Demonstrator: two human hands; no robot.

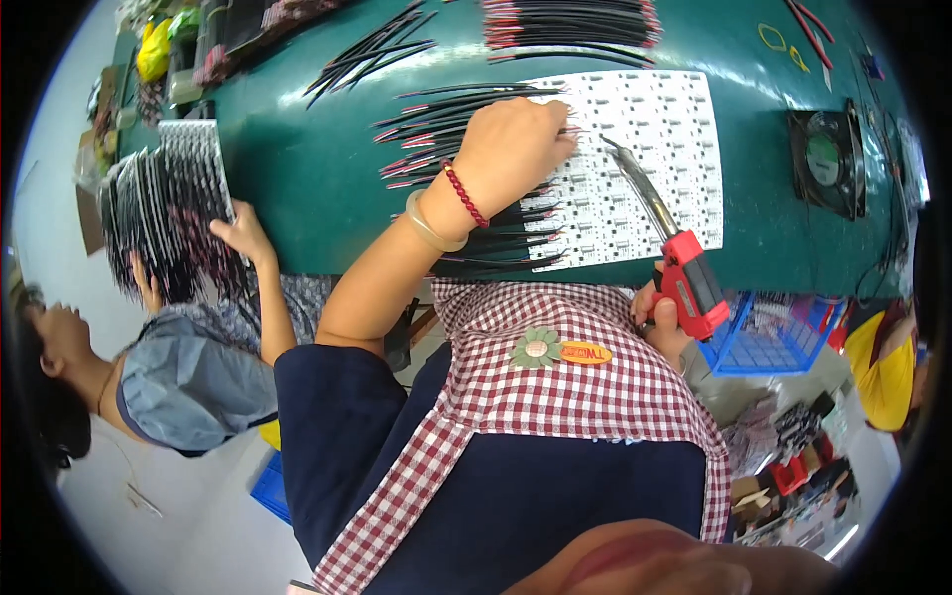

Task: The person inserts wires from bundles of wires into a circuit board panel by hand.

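While the left hand (516, 149) apparently pinches a wire (572, 129) over the white panel (654, 119), the right hand (662, 315) grips a soldering iron (691, 278), slanting up-left, tip just right of the wire.

The left-hand grip (521, 139) is at the ends of thin black-and-red wires (421, 142) overlapping a rectangular white patterned board (684, 129) on the green worktop (307, 188); the right-hand grip (662, 315) holds a red-and-black soldering iron (693, 284).
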